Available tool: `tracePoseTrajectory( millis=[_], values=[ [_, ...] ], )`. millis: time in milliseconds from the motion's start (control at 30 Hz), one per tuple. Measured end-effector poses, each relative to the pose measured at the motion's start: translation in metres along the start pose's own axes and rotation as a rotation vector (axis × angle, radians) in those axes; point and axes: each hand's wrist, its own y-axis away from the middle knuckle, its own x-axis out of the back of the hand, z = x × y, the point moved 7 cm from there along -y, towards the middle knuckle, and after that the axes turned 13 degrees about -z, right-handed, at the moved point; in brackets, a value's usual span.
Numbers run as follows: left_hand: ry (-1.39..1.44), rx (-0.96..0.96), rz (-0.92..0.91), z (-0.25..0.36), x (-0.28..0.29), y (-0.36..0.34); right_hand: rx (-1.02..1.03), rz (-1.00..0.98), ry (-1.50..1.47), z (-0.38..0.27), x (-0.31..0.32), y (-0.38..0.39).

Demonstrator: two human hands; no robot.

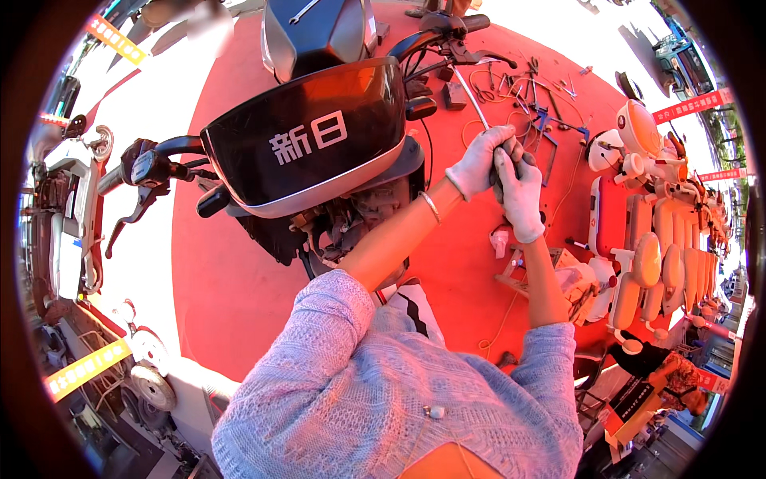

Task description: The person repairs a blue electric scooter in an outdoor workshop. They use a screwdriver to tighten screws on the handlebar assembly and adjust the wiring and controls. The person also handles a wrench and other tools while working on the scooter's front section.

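Observation:
My left hand (479, 162) and my right hand (520, 195), both in pale work gloves, are closed together in front of me. From between them a long thin metal shaft (472, 94), like that of a screwdriver, points up and left. Its handle is mostly hidden by the gloves. The shaft's far end is close to the right handlebar (455, 32) of an electric scooter. That scooter's glossy black front panel (307, 136) has a silver lower edge, left of my hands. Under the panel, dark inner parts (355, 219) are exposed.
Tools (542, 100) and a yellow cord lie scattered on the red mat (231, 311). A blue metal frame (546, 132) stands among them. A wrench (303, 11) rests on a dark scooter body (319, 36) ahead. White scooters (642, 211) line the right; another scooter (80, 207) stands left.

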Motion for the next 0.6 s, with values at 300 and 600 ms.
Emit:
tracePoseTrajectory(
  millis=[300,600],
  values=[
    [-0.151,-0.033,0.093,0.004,0.023,-0.014,-0.062,-0.174,-0.054,0.029,0.020,-0.031],
    [-0.222,0.123,0.264,0.009,0.024,-0.004,-0.059,-0.108,-0.190,0.035,0.015,-0.026]
  ],
)
